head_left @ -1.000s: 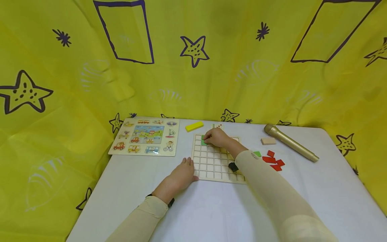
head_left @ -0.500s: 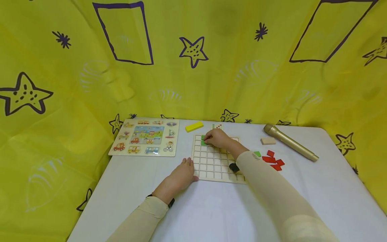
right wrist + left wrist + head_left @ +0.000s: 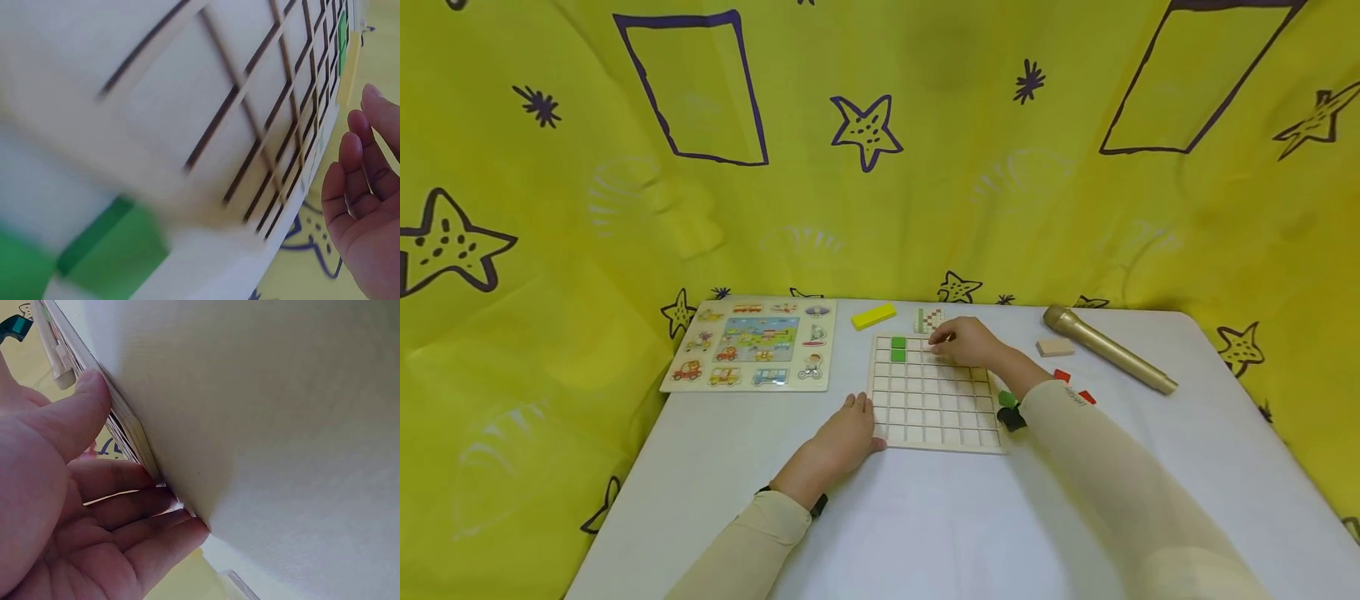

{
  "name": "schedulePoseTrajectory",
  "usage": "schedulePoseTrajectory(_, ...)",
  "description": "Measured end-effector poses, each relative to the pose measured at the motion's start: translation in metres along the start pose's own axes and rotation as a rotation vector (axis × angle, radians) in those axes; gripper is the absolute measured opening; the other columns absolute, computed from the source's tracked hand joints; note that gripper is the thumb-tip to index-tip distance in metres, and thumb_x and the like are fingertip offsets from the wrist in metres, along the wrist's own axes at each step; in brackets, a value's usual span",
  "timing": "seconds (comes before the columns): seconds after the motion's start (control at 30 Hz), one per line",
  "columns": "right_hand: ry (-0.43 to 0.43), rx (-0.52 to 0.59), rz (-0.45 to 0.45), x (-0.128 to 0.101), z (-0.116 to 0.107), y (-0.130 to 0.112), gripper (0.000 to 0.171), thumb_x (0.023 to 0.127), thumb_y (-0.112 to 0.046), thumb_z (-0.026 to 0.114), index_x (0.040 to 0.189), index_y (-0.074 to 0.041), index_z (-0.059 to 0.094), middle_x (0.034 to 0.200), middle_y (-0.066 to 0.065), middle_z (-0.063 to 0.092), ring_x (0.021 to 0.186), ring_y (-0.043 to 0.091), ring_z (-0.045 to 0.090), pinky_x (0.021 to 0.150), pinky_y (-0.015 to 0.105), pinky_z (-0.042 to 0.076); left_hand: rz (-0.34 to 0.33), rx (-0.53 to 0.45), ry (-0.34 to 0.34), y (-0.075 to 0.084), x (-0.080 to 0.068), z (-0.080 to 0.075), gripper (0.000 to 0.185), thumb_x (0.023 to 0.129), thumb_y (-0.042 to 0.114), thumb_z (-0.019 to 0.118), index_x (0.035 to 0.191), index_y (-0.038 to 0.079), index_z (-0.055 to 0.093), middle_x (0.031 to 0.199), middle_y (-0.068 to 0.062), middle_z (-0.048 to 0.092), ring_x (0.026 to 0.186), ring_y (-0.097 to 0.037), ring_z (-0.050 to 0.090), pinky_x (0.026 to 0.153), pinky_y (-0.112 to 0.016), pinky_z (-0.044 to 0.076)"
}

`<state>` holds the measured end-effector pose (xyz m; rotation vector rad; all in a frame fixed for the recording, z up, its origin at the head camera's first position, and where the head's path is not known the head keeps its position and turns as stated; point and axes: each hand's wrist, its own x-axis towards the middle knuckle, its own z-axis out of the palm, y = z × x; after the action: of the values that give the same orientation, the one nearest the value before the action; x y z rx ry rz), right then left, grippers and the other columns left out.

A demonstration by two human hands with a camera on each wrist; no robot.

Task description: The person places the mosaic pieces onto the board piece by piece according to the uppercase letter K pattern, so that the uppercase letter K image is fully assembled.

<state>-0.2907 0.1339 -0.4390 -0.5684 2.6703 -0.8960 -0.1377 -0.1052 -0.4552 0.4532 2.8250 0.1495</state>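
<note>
In the head view a wooden grid board (image 3: 917,400) lies on the table. Two green tiles (image 3: 898,356) sit one below the other in its far-left cells. My left hand (image 3: 841,437) rests at the board's near-left corner; in the left wrist view the thumb touches the board edge (image 3: 134,428) and the fairly straight fingers lie along it. Over the far rows hovers my right hand (image 3: 970,343), thumb and fingertips near each other. The right wrist view shows its fingers (image 3: 355,150) loosely bent around nothing. Loose green tiles (image 3: 119,259) lie beside the board.
A small pattern card (image 3: 925,321) and a yellow block (image 3: 873,317) lie behind the board. To the left is a picture puzzle (image 3: 808,337). Right of the board are red tiles (image 3: 1087,397), a plain wooden block (image 3: 1055,347) and a golden microphone (image 3: 1108,350).
My right hand has left the green tiles and shifted right over the board, uncovering both. The left hand stays at the corner. The head view has turned slightly.
</note>
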Motion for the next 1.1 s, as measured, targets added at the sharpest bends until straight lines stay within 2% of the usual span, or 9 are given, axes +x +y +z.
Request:
schedulePoseTrajectory(0.23,0.039,0.008,0.027,-0.017,-0.014,0.021,0.021,0.098,-0.02,0.069,0.112,-0.007,0.075,0.108,0.006,0.07,0.096,0.024,0.06,0.083,0.039,0.051,0.014,-0.008,0.008,0.0,0.0,0.001,0.076,0.098,0.04,0.064,0.145,-0.015,0.041,0.152,-0.029,0.04,0.143,-0.041,0.036,0.114,-0.041,0.037)
schedulePoseTrajectory(0.53,0.056,0.018,0.061,-0.039,-0.028,0.036,0.021,0.098,-0.021,0.069,0.113,-0.007,0.075,0.109,0.007,0.071,0.099,0.026,0.059,0.087,0.042,0.049,0.015,-0.027,0.003,-0.001,-0.001,0.0,0.078,0.097,0.04,0.065,0.145,-0.017,0.04,0.152,-0.03,0.039,0.143,-0.042,0.035,0.115,-0.042,0.036)
schedulePoseTrajectory(0.77,0.082,0.012,0.056,-0.055,-0.037,0.056,0.019,0.097,-0.019,0.07,0.109,-0.006,0.076,0.105,0.007,0.072,0.096,0.026,0.059,0.085,0.042,0.05,0.032,-0.027,0.014,-0.002,-0.002,0.001,0.077,0.098,0.039,0.064,0.144,-0.018,0.039,0.151,-0.032,0.039,0.142,-0.043,0.035,0.115,-0.043,0.036)
schedulePoseTrajectory(1.1,0.107,-0.023,0.108,-0.08,-0.048,0.078,0.018,0.096,-0.017,0.071,0.109,-0.006,0.076,0.104,0.007,0.072,0.089,0.023,0.057,0.079,0.035,0.047,0.061,-0.018,0.037,-0.002,-0.004,0.0,0.076,0.098,0.037,0.065,0.142,-0.02,0.04,0.149,-0.034,0.04,0.14,-0.046,0.038,0.114,-0.044,0.037)
